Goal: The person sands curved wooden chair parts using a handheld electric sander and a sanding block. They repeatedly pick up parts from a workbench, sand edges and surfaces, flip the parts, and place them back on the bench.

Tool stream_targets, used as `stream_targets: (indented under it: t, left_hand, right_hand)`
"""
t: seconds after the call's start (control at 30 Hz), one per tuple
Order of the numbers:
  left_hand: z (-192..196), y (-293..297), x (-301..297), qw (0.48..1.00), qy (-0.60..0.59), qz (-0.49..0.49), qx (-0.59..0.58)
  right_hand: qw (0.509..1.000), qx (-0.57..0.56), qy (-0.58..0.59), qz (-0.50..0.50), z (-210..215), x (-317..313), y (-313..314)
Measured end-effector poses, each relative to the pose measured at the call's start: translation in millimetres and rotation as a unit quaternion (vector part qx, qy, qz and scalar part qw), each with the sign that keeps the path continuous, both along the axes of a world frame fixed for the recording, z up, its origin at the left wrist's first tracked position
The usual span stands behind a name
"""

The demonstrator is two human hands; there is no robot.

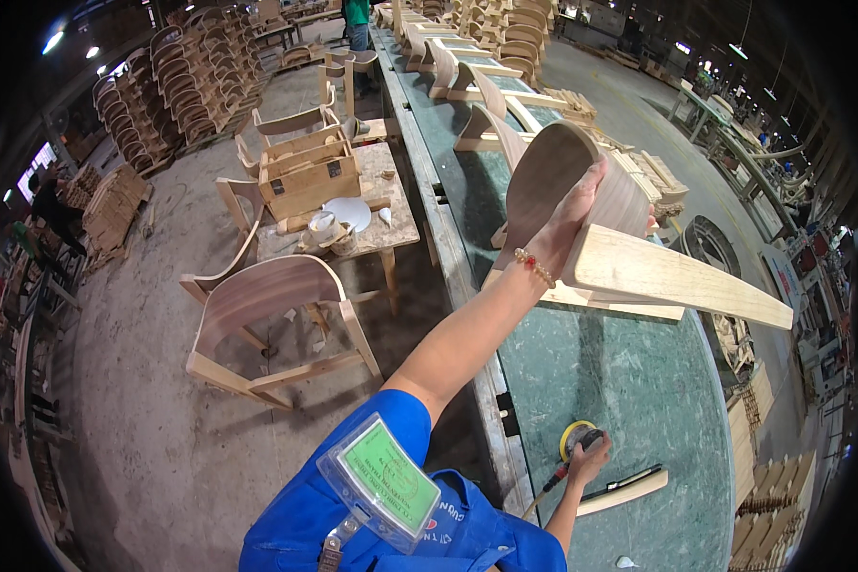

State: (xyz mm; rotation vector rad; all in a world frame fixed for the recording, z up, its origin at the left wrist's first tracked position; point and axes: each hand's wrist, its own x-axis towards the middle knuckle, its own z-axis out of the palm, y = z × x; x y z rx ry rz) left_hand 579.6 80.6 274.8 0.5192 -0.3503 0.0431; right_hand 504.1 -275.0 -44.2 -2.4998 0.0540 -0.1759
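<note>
While the left hand (574, 205) is raised at arm's length, it grips a pale unfinished wooden chair frame with a curved plywood backrest (582, 191), fingers wrapped round the backrest edge where it meets the light timber rail. Frame is up off the long green-topped workbench (639, 381), tilted, rail pointing out to the right over the bench.

Handling, as a guess: stiff and rigid, no flex in the bent ply; prob. moderate weight but awkward and lever-heavy since the long rail sticks far out from the grip. Bare sanded wood, so dry and not slippery, though edges/joints could dent if knocked on the bench. Best hold looks like the joint of backrest and rail, i.e. about where the hand is now; a second hand under the rail would steady it.

Pose: left arm nearly straight, forearm rising from lower centre, wrist w/ a beaded bracelet (534, 267), palm against the ply.

Right hand (586, 462) is low near the bench edge, closed on a round yellow-rimmed orbital sander (577, 437), resting on the green top. Just beside it lies a short pale wood slat w/ a dark strip (624, 488).

On the floor to the left: another curved-back chair frame (267, 324) and a small work table w/ a wooden crate (310, 172).
</note>
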Motion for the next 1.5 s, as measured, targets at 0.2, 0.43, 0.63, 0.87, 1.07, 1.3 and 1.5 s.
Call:
stream_targets:
  t: [0.2, 0.43, 0.63, 0.87, 1.07, 1.3, 1.5]
  left_hand:
    - [-1, 3, 2, 1.000, -0.012, -0.006, 0.018]
    - [2, -1, 5, 1.000, 0.000, 0.010, 0.008]
    - [-2, 2, 7, 1.000, -0.018, 0.005, 0.021]
    - [0, 1, 11, 0.999, -0.029, 0.009, 0.018]
    - [-2, 4, 12, 0.999, -0.028, 0.016, 0.027]
    - [-1, 2, 12, 0.999, -0.024, 0.017, 0.027]
    - [-2, -1, 12, 0.999, -0.020, -0.002, 0.032]
  right_hand:
    - [1.000, 0.008, 0.010, -0.005, 2, -3, 2]
    - [1.000, 0.006, -0.010, 0.007, -2, -1, -6]
    - [1.000, -0.003, 0.022, -0.014, -2, -3, -4]
    - [0.999, -0.016, -0.034, 0.013, -5, -3, -10]
    - [1.000, -0.020, -0.011, 0.004, -5, -4, -9]
    - [1.000, -0.014, -0.017, -0.008, -10, -4, -12]
    - [0.999, -0.017, -0.029, -0.012, -15, -5, -19]
